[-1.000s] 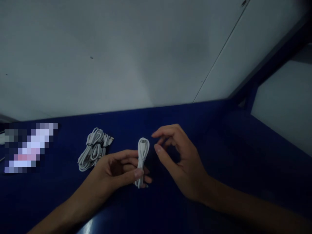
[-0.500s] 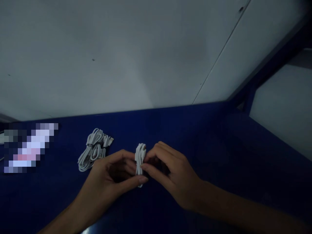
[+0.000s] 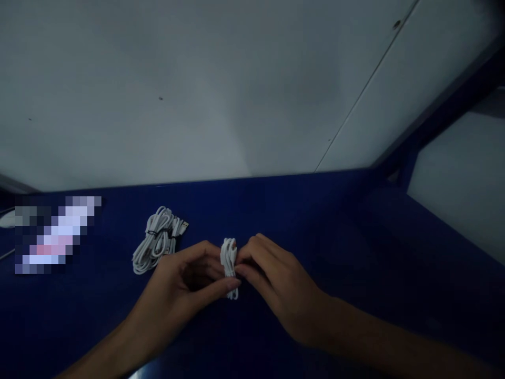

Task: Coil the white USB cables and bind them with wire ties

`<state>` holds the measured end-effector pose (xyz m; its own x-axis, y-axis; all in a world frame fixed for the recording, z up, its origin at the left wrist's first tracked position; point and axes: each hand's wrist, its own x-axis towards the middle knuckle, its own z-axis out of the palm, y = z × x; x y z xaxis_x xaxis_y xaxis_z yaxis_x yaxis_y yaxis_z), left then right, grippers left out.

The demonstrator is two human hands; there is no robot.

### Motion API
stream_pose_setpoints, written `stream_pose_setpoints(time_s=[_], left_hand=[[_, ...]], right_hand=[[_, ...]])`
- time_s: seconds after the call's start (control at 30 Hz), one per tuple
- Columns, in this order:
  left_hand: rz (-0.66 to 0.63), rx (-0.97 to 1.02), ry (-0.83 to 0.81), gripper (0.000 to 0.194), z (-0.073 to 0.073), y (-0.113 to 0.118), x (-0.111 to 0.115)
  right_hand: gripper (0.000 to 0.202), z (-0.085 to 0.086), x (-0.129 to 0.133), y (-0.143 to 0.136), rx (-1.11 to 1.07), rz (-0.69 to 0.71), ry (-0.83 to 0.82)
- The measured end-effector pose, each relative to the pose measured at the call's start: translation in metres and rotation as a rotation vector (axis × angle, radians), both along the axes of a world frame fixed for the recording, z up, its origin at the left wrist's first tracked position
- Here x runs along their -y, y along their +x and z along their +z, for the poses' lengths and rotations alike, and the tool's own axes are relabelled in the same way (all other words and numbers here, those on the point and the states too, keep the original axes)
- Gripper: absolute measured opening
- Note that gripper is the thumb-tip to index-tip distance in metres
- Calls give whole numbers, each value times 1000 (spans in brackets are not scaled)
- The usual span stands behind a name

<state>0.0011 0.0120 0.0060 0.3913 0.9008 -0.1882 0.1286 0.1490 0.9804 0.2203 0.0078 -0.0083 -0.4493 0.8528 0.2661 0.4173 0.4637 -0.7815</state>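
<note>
A small coiled white cable (image 3: 228, 256) stands roughly upright between my two hands, above the blue table (image 3: 252, 210). My left hand (image 3: 185, 284) grips its lower part, thumb in front and fingers behind. From the right, my right hand (image 3: 276, 279) pinches at the middle of the coil with thumb and forefinger; what exactly the fingertips hold there is too small to tell. Behind my left hand lies a pile of coiled white cables (image 3: 152, 245) bound with black ties, a USB plug (image 3: 183, 227) sticking out at its right.
At the left lies a pixelated bright object (image 3: 63, 231), with a white item (image 3: 7, 218) and a thin cable beside it. A pale wall panel (image 3: 197, 105) rises behind the table. A blue frame bar (image 3: 437, 121) slants at the right.
The view has shifted slightly, so the table items appear a little further right. The coil has turned slightly in my left hand, and my right fingertips remain close against it.
</note>
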Motion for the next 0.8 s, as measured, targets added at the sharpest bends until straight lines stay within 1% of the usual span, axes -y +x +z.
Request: stream_pose_setpoints(time_s=[0.17,0.27,0.33,0.43,0.53,0.6,0.7,0.8], left_hand=[[-17,-3,10,19,0,-1,2],[-33,-32,77,17,0,-4,3],[-39,-68,123,14,-1,-6,3],[-55,-124,166,12,-1,-8,3],[-73,-145,209,9,-1,-8,3],[-74,-138,218,10,0,-6,3],[-36,-101,166,15,0,-3,2],[5,-55,99,20,1,-2,2]], right_hand=[[22,0,3,-2,53,-15,-59],[22,4,5,-2,45,-37,-126],[21,8,7,-2,-3,-53,-206],[22,13,9,-2,-120,-46,-373],[27,14,10,0,-237,-22,-530],[28,12,9,1,-296,-18,-591],[26,10,7,2,-336,-10,-611],[24,8,5,2,-352,-8,-568]])
